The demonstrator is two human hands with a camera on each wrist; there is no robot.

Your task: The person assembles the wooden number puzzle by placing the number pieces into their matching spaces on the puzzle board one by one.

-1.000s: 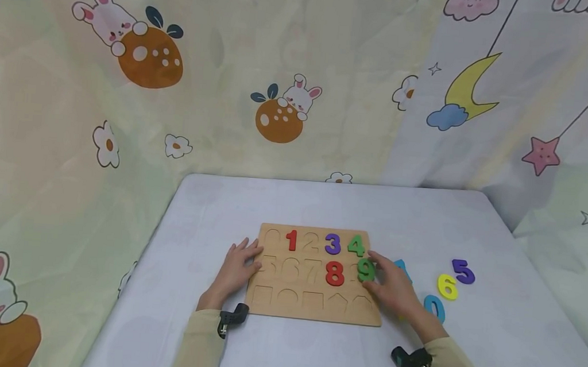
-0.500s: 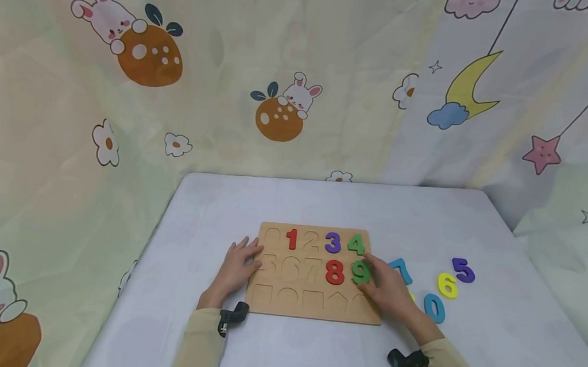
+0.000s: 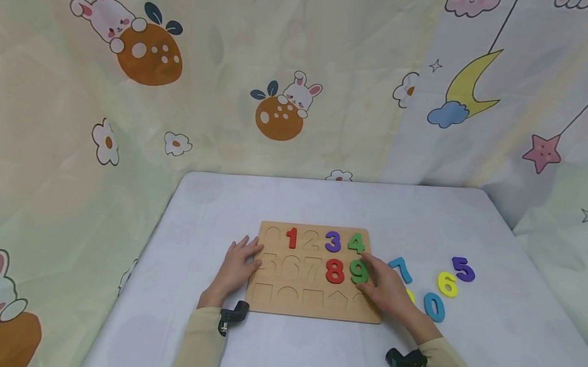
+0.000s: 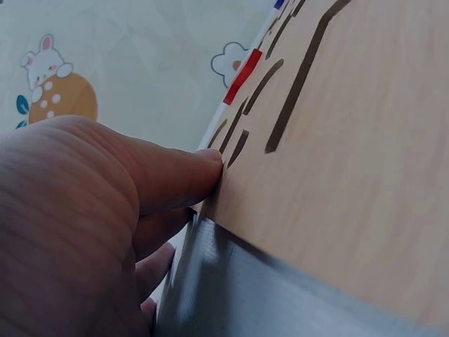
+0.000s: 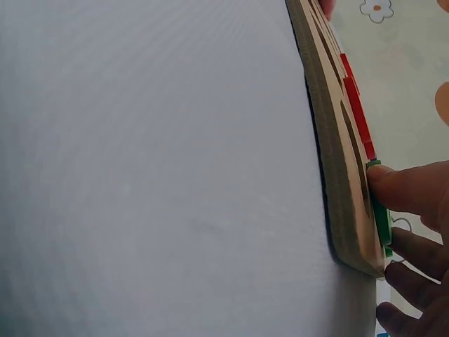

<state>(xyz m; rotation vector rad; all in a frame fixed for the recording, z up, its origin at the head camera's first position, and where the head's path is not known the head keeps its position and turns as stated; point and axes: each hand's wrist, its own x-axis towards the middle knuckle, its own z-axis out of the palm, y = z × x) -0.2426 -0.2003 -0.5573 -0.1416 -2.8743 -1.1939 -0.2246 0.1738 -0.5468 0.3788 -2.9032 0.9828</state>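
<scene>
A wooden number puzzle board [image 3: 315, 307] lies flat on the white table. My left hand [image 3: 235, 266] rests at its left edge, fingers extended; in the left wrist view its thumb [image 4: 186, 175] touches the edge. At the board's right side, my right hand [image 3: 387, 286] pinches a green number 9 [image 3: 359, 271], which lies over the middle row's last recess. The right wrist view shows the thumb [image 5: 400, 186] pressed against the green piece [image 5: 382, 217]. Beside it is a red 8 [image 3: 335, 271]. Above sit a red 1 [image 3: 291, 238], purple 3 [image 3: 333, 242] and green 4 [image 3: 356, 243].
Right of the board lie a blue 7 [image 3: 401, 269], a yellow 6 [image 3: 447, 284], a purple 5 [image 3: 463, 269] and a blue 0 [image 3: 434, 307]. A yellow piece [image 3: 411, 295] is mostly hidden behind the right hand. A patterned cloth [image 3: 217, 108] hangs behind the table.
My right hand has moved slightly left with the green 9, from the board's right edge onto the middle row beside the 8. The blue 7 has come into fuller view. My left hand stays put.
</scene>
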